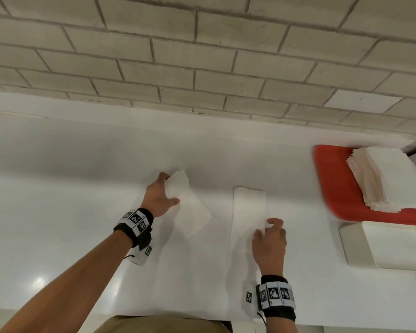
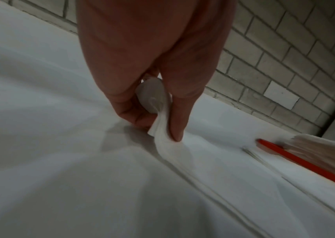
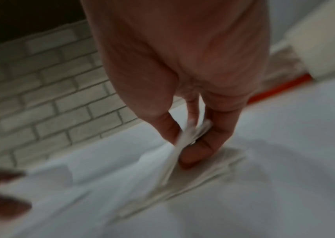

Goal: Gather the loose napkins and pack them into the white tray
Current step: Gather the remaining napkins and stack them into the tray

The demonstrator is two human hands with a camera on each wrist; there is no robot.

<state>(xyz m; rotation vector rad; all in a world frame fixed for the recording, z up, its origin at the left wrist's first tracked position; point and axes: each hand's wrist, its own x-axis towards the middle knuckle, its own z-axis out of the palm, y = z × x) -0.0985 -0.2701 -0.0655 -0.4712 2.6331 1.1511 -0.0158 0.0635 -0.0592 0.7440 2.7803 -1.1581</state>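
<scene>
Two loose white napkins lie on the white table. My left hand (image 1: 169, 188) grips the far corner of the left napkin (image 1: 192, 212), which lies askew; in the left wrist view my left hand (image 2: 160, 128) pinches that napkin (image 2: 168, 149) between thumb and finger, lifting its edge. My right hand (image 1: 265, 228) pinches the near right edge of the long folded napkin (image 1: 249, 205). The blurred right wrist view shows my right hand (image 3: 182, 145) raising that napkin's (image 3: 203, 169) edge. The white tray (image 1: 351, 243) sits at the right with white napkins lying in it.
A red tray (image 1: 332, 174) at the back right carries a tall stack of napkins (image 1: 392, 179), just behind the white tray. A brick wall (image 1: 202, 56) runs along the table's far edge. The table's right edge lies past the trays.
</scene>
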